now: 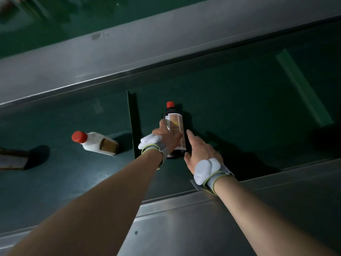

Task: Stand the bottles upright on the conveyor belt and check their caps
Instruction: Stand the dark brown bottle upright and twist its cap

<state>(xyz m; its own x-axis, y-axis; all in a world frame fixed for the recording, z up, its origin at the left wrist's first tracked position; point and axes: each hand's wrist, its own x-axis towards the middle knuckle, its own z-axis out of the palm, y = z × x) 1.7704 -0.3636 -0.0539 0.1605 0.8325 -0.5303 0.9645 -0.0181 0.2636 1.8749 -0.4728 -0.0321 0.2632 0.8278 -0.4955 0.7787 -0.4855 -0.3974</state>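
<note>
Both hands on the dark bottle!

Left hand (168, 134) wraps its fingers around the dark bottle (175, 126) on the green belt (239, 108); right hand (200, 150) lies open-fingered against its side. The white bottle (97, 143) stands well left.

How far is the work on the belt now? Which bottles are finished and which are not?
Done: the white bottle with a red cap seems to stand upright on the conveyor belt. In hand: the left hand grips the dark bottle, which appears to lie flat; the right hand is open beside it. Left: raising it and checking its red cap.
</note>
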